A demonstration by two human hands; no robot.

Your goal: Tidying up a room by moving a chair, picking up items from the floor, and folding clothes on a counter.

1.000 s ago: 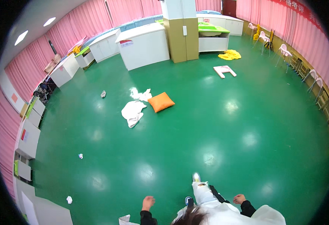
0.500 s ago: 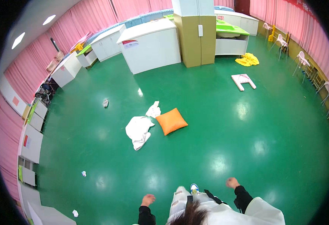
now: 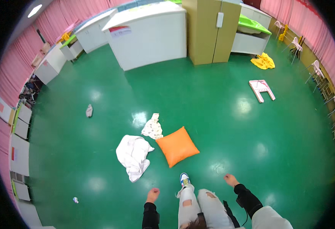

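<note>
My left hand [image 3: 153, 195] hangs low over the floor, its fingers curled in with nothing showing in them. To the right, my right hand [image 3: 231, 179] is held out with the fingers also curled and nothing visible inside. Neither hand touches anything. Ahead of my feet lies an orange cushion [image 3: 177, 147], flat on the floor. Left of it is a crumpled white cloth [image 3: 133, 156]. A smaller pale patterned cloth [image 3: 152, 127] lies behind these two, close to the cushion's corner.
Green floor [image 3: 198, 99] spreads around me. A pink-and-white U-shaped board [image 3: 261, 90] and a yellow cloth [image 3: 263, 61] lie at the far right. A grey bundle [image 3: 89, 110] lies left. White cabinets [image 3: 148, 40] and a tan pillar [image 3: 205, 32] stand ahead; pink chairs [image 3: 317, 68] line the right.
I have moved forward: the cushion and cloths appear nearer and lower. One shoe now shows farther out in front. Both hands stay empty beside my legs.
</note>
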